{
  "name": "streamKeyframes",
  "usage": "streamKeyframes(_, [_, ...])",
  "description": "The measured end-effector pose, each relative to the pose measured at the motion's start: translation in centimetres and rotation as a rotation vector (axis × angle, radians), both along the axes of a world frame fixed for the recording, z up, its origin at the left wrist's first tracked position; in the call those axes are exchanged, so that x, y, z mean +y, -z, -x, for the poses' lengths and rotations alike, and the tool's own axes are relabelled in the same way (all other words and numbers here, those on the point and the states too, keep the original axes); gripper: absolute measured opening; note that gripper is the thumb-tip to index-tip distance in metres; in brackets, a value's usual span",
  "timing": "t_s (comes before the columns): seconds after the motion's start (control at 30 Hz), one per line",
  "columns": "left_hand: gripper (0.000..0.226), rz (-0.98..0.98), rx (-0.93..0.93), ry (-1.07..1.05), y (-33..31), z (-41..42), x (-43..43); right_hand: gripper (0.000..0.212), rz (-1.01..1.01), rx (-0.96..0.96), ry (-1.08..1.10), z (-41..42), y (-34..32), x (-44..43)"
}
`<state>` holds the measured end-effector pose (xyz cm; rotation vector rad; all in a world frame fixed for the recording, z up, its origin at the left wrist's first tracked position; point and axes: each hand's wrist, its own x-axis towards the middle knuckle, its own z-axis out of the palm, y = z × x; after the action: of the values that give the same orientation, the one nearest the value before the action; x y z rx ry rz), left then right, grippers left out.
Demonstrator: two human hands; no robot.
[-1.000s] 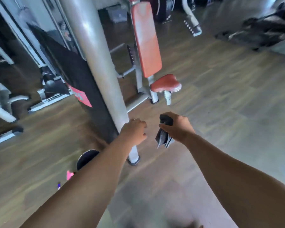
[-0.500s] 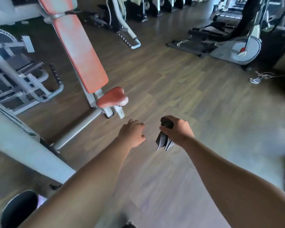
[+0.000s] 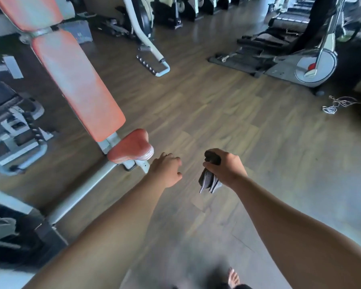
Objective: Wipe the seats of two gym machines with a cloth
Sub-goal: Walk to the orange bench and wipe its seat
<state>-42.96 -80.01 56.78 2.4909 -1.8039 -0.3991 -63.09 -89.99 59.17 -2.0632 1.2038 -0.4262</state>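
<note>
Your right hand [image 3: 227,166] is clenched around a dark grey cloth [image 3: 208,181], whose folded end hangs below your fist, above the wooden floor [image 3: 227,113]. Your left hand [image 3: 166,171] is loosely curled and holds nothing, just beside the red seat [image 3: 131,146] of the nearest machine. Nothing lies between your hands and that seat. Its long red backrest [image 3: 75,80] slopes up toward the top left corner, on a pale metal frame [image 3: 81,189]. Across the floor stands a white exercise bike [image 3: 313,63] on a dark mat [image 3: 238,61], with a tangled white cord [image 3: 335,104] near it. A bare foot [image 3: 233,277] shows at the bottom edge. No writing is readable anywhere; the machines are blurred.
</note>
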Motion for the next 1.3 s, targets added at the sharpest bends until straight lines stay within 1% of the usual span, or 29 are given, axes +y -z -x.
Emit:
streamKeyframes(0.1, [0.043,-0.010,-0.005,-0.063,0.6,-2.9,-3.9,0.040,0.017,0.020,-0.056,-3.4,0.3,-5.1])
streamKeyframes(0.2, [0.047,-0.038,-0.021,-0.136,1.4,-5.5,-7.3,0.039,0.016,0.023,-0.130,-7.0,1.0,-10.2])
streamKeyframes(0.3, [0.049,-0.059,-0.003,-0.266,2.1,-8.2,-10.5,0.039,0.003,0.076,-0.271,-11.6,1.5,-15.5])
streamKeyframes(0.43, [0.050,-0.019,0.050,-0.453,2.8,-11.7,-12.3,0.039,-0.001,0.114,-0.458,-18.3,1.4,-20.2])
streamKeyframes(0.53, [0.053,-0.022,0.076,-0.597,3.7,-14.4,-12.1,0.038,-0.012,0.127,-0.563,-23.4,2.1,-21.6])
streamKeyframes(0.6, [0.050,-0.042,0.064,-0.649,4.3,-16.5,-11.7,0.036,-0.013,0.123,-0.613,-27.0,2.8,-22.1])
streamKeyframes(0.73, [0.045,-0.097,0.084,-0.712,5.9,-21.9,-11.4,0.034,-0.017,0.161,-0.698,-33.6,4.2,-22.9])
streamKeyframes(0.87, [0.045,-0.088,0.126,-0.711,7.0,-27.7,-12.6,0.035,-0.041,0.164,-0.692,-39.5,6.2,-23.8])
streamKeyframes(0.97, [0.043,-0.089,0.169,-0.723,8.6,-31.0,-13.4,0.037,-0.060,0.209,-0.697,-43.6,8.5,-24.6])
streamKeyframes(1.07, [0.043,-0.121,0.221,-0.759,12.4,-33.5,-13.9,0.044,-0.054,0.259,-0.705,-47.6,11.9,-25.1])
streamKeyframes(1.13, [0.041,-0.139,0.246,-0.788,16.1,-34.9,-14.4,0.046,-0.063,0.292,-0.697,-50.4,15.7,-25.7])
streamKeyframes(1.3, [0.041,-0.150,0.313,-0.901,26.2,-37.6,-15.4,0.038,-0.056,0.421,-0.824,-55.7,27.2,-27.0])
